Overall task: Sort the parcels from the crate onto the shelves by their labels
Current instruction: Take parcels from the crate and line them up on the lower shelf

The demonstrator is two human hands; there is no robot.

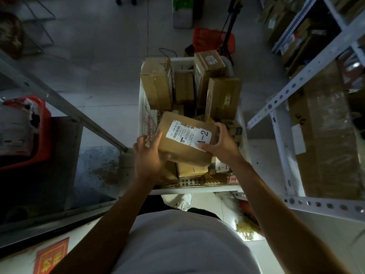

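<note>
We see both arms reaching down over the white crate (pixel 142 107). The left hand (pixel 151 155) grips the parcel (pixel 177 147) at its left edge, the right hand (pixel 221 144) its right end. Between them, the brown cardboard shows a label (pixel 203 137) reading "A-2".

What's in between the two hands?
In the head view, a cardboard parcel labelled A-2, held between the left hand and right hand.
</note>
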